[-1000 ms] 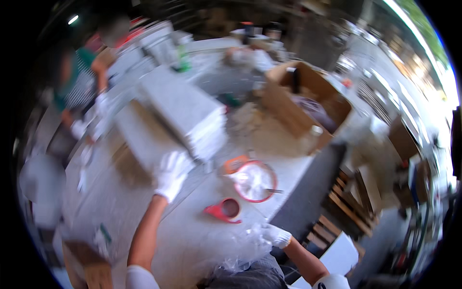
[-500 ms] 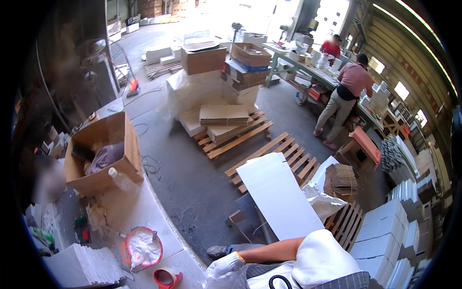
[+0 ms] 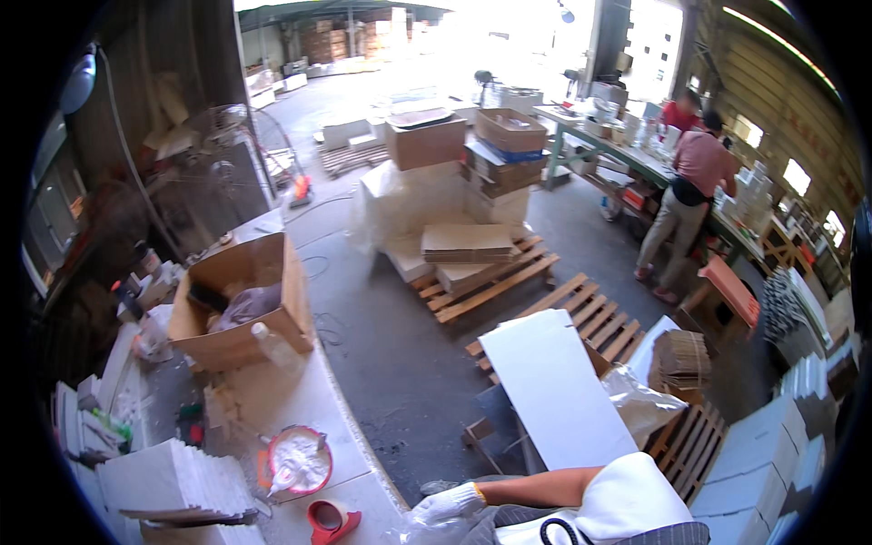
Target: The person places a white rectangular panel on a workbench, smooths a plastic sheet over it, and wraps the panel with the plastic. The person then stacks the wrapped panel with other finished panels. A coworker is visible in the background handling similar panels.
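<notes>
White-gloved, the right hand (image 3: pixel 449 502) grips crumpled clear plastic (image 3: pixel 411 529) at the edge of the table (image 3: pixel 365 500) — near a red tape dispenser (image 3: pixel 345 529), with a red-rimmed bowl (image 3: pixel 330 468) of white paste (image 3: pixel 304 457) beyond.

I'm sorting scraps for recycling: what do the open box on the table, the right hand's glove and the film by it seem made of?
Box: matte brown cardboard, judging by its thin, flat walls.
Glove: probably matte knitted fabric, given its soft, yellow-edged cuff; fibre unclear.
Film: likely thin, glossy plastic, being see-through and crinkled.
</notes>
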Demonstrator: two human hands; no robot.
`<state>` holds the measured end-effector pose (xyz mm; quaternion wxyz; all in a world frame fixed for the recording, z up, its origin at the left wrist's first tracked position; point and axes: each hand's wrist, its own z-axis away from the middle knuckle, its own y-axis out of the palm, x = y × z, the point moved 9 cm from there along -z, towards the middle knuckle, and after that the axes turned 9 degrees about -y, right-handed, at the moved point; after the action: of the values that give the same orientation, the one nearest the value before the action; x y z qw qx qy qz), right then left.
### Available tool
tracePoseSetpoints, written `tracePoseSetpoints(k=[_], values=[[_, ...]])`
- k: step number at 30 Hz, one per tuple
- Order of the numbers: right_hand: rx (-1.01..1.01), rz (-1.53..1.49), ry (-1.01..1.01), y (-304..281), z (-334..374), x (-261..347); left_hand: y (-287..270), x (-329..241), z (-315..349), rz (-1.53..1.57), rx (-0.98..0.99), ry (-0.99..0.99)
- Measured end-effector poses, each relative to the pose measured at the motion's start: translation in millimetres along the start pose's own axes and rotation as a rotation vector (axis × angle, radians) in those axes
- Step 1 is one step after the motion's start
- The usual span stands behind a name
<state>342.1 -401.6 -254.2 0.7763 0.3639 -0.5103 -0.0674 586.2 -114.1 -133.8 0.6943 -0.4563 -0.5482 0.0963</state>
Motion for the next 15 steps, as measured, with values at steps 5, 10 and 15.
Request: tracePoseSetpoints(k=[5,10,15], values=[[0.039,0.055,0.003,1.7,-7.2,-0.9,151.6,101.6,85.6,-0.434,0.196,0.013],[0.092,0.072,0.188,6.7,-34.9,-9.3,277.2,166.1,176.1,-1.135,0.331,0.287],[0.046,-0.085,0.230,3.3,-52.7,-17.3,227.1,119.5,203.0,-0.600,0.470,0.159]])
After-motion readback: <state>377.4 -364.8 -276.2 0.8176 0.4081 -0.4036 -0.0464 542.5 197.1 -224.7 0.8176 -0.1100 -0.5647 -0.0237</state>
